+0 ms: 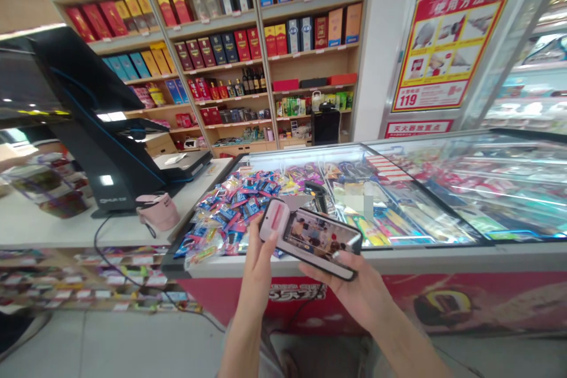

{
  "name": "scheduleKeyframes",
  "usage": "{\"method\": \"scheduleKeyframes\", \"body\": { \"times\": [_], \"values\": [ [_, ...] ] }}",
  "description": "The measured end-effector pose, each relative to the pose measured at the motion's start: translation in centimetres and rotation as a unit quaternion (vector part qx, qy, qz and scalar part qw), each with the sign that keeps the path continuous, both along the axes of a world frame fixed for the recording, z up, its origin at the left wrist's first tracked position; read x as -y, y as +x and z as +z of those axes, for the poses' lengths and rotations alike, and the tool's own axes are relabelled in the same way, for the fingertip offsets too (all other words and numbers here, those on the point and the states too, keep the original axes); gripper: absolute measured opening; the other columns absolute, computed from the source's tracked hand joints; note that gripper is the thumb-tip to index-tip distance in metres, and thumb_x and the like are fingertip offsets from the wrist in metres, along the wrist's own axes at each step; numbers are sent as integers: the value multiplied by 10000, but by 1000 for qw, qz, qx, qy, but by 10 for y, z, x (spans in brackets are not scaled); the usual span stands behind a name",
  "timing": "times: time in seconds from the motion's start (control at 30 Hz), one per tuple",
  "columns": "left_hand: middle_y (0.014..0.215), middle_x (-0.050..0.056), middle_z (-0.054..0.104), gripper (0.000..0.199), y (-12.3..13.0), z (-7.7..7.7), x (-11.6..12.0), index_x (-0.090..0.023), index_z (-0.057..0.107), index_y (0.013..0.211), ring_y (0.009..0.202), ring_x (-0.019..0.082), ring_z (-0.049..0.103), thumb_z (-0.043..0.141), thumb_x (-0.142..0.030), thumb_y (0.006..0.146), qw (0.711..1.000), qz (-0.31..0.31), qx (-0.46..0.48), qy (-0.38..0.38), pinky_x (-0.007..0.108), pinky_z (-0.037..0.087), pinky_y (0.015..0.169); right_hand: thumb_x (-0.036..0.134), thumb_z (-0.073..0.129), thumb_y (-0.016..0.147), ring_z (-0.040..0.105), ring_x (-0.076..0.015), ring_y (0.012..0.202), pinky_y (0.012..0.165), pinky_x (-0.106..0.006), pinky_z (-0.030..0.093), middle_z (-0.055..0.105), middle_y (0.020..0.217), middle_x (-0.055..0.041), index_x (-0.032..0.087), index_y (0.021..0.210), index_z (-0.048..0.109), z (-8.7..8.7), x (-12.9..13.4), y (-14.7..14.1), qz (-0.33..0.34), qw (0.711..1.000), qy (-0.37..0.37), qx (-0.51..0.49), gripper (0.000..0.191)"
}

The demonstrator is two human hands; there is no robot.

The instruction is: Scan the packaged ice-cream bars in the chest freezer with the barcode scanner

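A smartphone [316, 237] is held sideways between both hands, its lit screen showing a picture of several people. My left hand [261, 248] grips its left end, with the thumb over the front edge. Around the right end, my right hand [349, 286] supports it from below, the thumb lying on the screen. Just beyond the phone, a dark handheld scanner [318, 194] rests on the freezer's glass top. Many small blue and pink wrapped packets [234, 201] are heaped on the glass to the left of the phone.
A chest freezer [425, 254] spans the front. On the left counter [124, 230] stand a black checkout terminal [97, 124] and a pink cup-like holder [158, 211]. A cable [128, 271] hangs down to the floor. Shelves [221, 65] of boxes line the back wall.
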State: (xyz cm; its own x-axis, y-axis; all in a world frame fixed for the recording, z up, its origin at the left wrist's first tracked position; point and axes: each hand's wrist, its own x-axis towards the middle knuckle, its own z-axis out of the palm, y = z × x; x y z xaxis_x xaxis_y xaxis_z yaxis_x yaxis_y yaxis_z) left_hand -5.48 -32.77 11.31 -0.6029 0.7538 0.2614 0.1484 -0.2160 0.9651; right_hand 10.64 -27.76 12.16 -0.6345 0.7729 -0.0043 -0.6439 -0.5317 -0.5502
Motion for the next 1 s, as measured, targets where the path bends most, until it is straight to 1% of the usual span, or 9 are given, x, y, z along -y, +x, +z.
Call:
{"method": "scheduleKeyframes", "body": {
  "times": [0.1, 0.17, 0.3, 0.43, 0.53, 0.63, 0.7, 0.8, 1.0],
  "values": [
    [1300, 72, 535, 492, 18, -2, -12, -236, 426, 1282, 1204, 241, 498, 443, -456, 843, 997, -37, 70, 0, 356, 436, 957, 513, 653, 716, 645, -301, 981, 867, -570, 471, 712, 1041, -93, 206, 978, 702, -11, 8, 19, 18, 998, -57, -25, 406],
    [1219, 66, 581, 454, 34, -9, -20, -226, 462, 1225, 1125, 233, 545, 463, -449, 829, 991, -70, 109, -22, 339, 452, 915, 587, 573, 753, 649, -302, 966, 876, -585, 452, 714, 1031, -101, 194, 975, 706, -23, 12, 38, 21, 996, -87, -13, 471],
    [1083, 41, 622, 390, 78, -35, -35, -221, 522, 1125, 1024, 221, 568, 504, -440, 803, 975, -154, 128, -100, 321, 449, 881, 417, 583, 808, 659, -281, 950, 925, -586, 408, 717, 1027, -92, 194, 1001, 700, -63, 26, 91, -5, 991, -123, 45, 318],
    [1047, 51, 631, 349, 126, -57, -39, -200, 583, 1034, 1009, 226, 569, 503, -454, 808, 933, -306, 100, -157, 332, 415, 927, 329, 630, 747, 603, -318, 1083, 966, -585, 364, 686, 1106, -118, 188, 1084, 670, -101, 58, 139, -21, 985, -161, 65, 368],
    [1157, 75, 615, 436, 154, -69, -38, -210, 588, 1121, 1123, 245, 533, 543, -496, 796, 895, -388, 113, -191, 348, 355, 1006, 380, 639, 728, 607, -350, 1070, 932, -562, 409, 680, 1103, -158, 150, 1079, 669, -116, 80, 158, -52, 974, -191, 107, 420],
    [1315, 100, 531, 619, 169, -79, -38, -241, 451, 1317, 1103, 260, 571, 520, -571, 798, 851, -426, 203, -230, 403, 371, 999, 352, 684, 707, 675, -332, 920, 835, -498, 497, 706, 1019, -173, 135, 1070, 663, -119, 85, 168, -118, 956, -198, 183, 424],
    [1379, 118, 470, 674, 169, -85, -37, -254, 386, 1362, 1002, 254, 631, 517, -591, 793, 837, -432, 245, -230, 423, 397, 975, 288, 709, 699, 701, -302, 810, 771, -447, 535, 723, 955, -167, 127, 1112, 640, -117, 78, 176, -168, 934, -200, 244, 449],
    [1389, 130, 460, 626, 150, -95, -27, -241, 463, 1290, 945, 246, 659, 573, -568, 768, 851, -415, 241, -213, 415, 383, 996, 221, 735, 680, 708, -284, 752, 718, -409, 560, 731, 934, -148, 124, 1199, 595, -110, 57, 191, -239, 909, -183, 287, 547],
    [1193, 132, 621, 483, 70, -130, 15, -194, 608, 1088, 859, 257, 681, 546, -562, 782, 862, -401, 200, -236, 432, 431, 941, 244, 712, 714, 696, -303, 872, 794, -429, 549, 724, 979, -138, 139, 1286, 533, -92, 13, 189, -271, 917, -108, 273, 609]
  ]
}}
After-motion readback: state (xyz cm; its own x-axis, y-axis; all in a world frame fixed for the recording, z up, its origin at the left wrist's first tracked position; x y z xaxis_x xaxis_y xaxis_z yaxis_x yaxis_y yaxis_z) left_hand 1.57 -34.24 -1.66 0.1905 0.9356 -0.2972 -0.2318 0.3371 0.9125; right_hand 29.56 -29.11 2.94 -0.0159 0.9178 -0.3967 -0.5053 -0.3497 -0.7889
